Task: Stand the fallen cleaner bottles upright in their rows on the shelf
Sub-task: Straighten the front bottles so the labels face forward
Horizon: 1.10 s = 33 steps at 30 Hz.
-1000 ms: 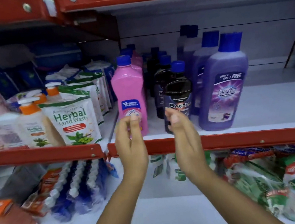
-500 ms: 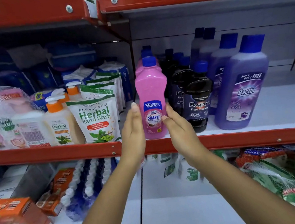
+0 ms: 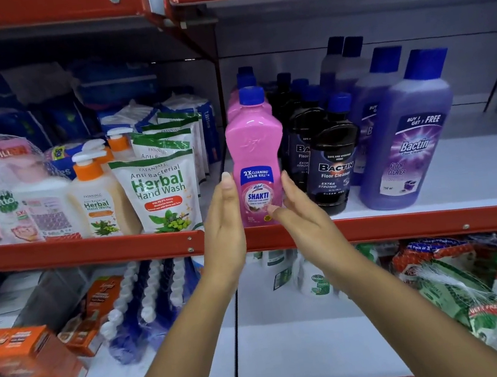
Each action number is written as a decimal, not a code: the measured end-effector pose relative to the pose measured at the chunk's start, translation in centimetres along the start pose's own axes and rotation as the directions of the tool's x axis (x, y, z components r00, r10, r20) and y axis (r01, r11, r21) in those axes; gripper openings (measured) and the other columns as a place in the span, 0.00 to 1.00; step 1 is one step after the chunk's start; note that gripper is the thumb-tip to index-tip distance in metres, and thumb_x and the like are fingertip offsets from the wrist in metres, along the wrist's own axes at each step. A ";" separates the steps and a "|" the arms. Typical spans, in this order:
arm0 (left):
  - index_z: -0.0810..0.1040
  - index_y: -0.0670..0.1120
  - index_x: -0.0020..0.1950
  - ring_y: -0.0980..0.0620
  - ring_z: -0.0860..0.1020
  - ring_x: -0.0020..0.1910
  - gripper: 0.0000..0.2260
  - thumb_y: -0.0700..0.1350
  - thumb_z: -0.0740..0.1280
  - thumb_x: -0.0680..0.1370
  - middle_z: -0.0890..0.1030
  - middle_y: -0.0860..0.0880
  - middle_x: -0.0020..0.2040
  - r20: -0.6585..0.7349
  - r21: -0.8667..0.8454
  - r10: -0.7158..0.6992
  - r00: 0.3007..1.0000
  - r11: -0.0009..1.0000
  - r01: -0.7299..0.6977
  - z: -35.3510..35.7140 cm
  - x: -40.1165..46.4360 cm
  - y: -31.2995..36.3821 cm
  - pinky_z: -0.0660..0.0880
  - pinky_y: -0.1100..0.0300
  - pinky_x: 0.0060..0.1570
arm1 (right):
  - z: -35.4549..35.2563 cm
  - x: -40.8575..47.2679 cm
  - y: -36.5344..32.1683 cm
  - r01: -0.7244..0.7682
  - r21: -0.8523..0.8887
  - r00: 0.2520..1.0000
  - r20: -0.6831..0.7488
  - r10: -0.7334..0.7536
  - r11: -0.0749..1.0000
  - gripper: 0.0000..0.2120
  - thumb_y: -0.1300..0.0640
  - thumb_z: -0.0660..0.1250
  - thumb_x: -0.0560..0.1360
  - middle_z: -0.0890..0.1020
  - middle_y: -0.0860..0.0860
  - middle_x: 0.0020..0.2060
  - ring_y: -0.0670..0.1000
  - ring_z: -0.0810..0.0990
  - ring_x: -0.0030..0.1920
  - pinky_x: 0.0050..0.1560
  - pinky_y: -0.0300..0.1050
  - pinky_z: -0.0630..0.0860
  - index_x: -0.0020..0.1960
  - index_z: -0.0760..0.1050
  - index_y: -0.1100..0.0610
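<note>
A pink cleaner bottle (image 3: 254, 143) with a blue cap stands upright at the front edge of the white shelf (image 3: 473, 167), heading a row of pink bottles. My left hand (image 3: 224, 222) lies flat against its left side. My right hand (image 3: 298, 210) touches its right side, thumb on the label. Right of it stand rows of black Bactin floor cleaner bottles (image 3: 333, 162) and tall purple Bactin bottles (image 3: 407, 137), all upright. No fallen bottle is in view.
Herbal hand wash pouches (image 3: 160, 193) and pump bottles (image 3: 95, 201) fill the shelf bay to the left. A red shelf rail (image 3: 433, 222) runs along the front. Below lie orange boxes (image 3: 33, 359), blue brushes (image 3: 148, 301) and netted packs (image 3: 459, 287).
My hands moved from in front of the pink bottle's label to either side of it. The view has shifted closer and to the left, so the shelf items sit further right.
</note>
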<state>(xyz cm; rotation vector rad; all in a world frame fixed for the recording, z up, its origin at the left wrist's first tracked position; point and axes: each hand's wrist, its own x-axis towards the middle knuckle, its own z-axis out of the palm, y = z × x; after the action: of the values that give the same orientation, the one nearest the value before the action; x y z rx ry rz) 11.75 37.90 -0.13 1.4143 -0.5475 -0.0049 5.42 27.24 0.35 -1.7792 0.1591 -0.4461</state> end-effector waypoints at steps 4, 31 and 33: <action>0.67 0.56 0.71 0.62 0.70 0.68 0.23 0.63 0.50 0.79 0.71 0.56 0.69 -0.184 0.197 0.166 0.969 0.972 -0.129 1.4 -2.1 -0.5 0.70 0.57 0.66 | -1.6 -1.7 1.0 0.131 -0.034 0.941 -0.309 -0.136 0.991 0.23 0.57 0.62 0.76 0.73 0.43 0.68 0.38 0.72 0.65 0.66 0.41 0.69 0.70 0.69 0.45; 0.66 0.62 0.70 0.67 0.73 0.54 0.30 0.69 0.42 0.73 0.74 0.64 0.55 0.203 -0.059 -0.223 0.953 0.969 0.239 9.4 -0.2 0.9 0.64 0.70 0.56 | -9.1 1.1 3.4 -0.033 -0.085 0.993 -0.120 0.022 0.996 0.28 0.61 0.56 0.72 0.78 0.40 0.62 0.44 0.74 0.65 0.71 0.52 0.67 0.66 0.69 0.36; 0.66 0.61 0.70 0.65 0.71 0.57 0.27 0.66 0.41 0.77 0.73 0.62 0.57 0.182 -0.078 -0.234 0.955 0.965 0.251 9.6 -0.6 1.1 0.62 0.66 0.60 | -9.2 0.9 3.8 -0.043 -0.077 0.996 -0.079 0.036 0.996 0.32 0.58 0.56 0.70 0.74 0.41 0.68 0.43 0.71 0.68 0.72 0.52 0.65 0.73 0.63 0.40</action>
<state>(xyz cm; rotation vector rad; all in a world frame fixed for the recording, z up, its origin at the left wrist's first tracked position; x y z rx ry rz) 7.42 29.39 1.20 1.3816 -0.5043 -0.3505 3.22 17.62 -1.29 -1.8338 0.2689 -0.4860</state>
